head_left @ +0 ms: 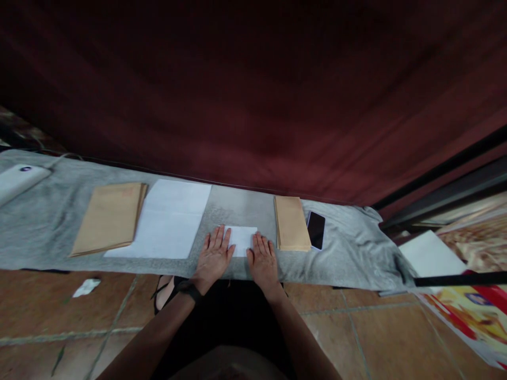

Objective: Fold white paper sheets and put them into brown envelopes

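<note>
A small white folded paper [241, 240] lies on the grey cloth in front of me. My left hand [214, 254] rests flat on its left side, fingers stretched forward. On the right side of the paper lies my right hand [263, 260], also flat with the fingers out. Left of my hands is a large white sheet of paper [170, 219], partly under a stack of brown envelopes [109, 216]. A smaller stack of brown envelopes [292, 224] sits just right of my right hand.
A phone [316, 230] lies beside the smaller envelope stack. The grey cloth [348, 248] covers a narrow table. A white device [21, 180] with a cable is at the far left. Behind hangs a dark red curtain [253, 116]. A colourful box [475, 316] stands at lower right.
</note>
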A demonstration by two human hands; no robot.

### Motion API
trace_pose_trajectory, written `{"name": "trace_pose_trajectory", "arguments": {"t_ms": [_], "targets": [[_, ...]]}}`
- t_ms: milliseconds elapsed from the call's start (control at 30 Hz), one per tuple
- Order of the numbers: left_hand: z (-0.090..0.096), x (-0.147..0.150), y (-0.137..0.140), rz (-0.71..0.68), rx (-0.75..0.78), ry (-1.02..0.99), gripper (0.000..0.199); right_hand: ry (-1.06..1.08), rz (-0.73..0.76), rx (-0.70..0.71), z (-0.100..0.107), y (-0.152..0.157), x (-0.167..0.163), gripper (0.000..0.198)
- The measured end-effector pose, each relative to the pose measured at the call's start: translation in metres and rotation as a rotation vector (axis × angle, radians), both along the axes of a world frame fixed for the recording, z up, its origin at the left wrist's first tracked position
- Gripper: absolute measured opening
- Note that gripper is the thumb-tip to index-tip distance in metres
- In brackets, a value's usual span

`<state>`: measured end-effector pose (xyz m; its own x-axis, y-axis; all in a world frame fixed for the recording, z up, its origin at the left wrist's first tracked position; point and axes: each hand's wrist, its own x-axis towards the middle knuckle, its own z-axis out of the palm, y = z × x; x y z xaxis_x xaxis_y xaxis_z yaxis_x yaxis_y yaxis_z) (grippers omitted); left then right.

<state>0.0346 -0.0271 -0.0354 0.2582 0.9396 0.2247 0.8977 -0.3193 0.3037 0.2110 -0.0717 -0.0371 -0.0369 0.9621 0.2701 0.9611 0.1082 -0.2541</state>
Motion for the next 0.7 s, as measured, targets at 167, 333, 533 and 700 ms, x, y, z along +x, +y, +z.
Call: {"name": "trace_pose_trajectory", "arguments": {"t_ms": [167, 333, 533, 700], "targets": [[0.005, 0.025, -0.007, 0.013, -0.004, -0.023, 0.056, 0.035, -0.001, 0.031, 0.002, -0.001, 0.001, 0.047], [0.009, 0.045, -0.016, -0.253, -0.041, -0.042, 0.051, 0.124, 0.033, 0.053, 0.001, -0.004, 0.007, 0.045], [0.010, 0.051, 0.001, -0.344, -0.066, -0.047, 0.048, 0.182, 0.022, 0.097, -0.003, -0.006, 0.010, 0.041], [0.008, 0.056, 0.017, -0.359, -0.101, -0.048, 0.048, 0.191, 0.023, 0.118, -0.003, -0.005, 0.009, 0.039]]}}
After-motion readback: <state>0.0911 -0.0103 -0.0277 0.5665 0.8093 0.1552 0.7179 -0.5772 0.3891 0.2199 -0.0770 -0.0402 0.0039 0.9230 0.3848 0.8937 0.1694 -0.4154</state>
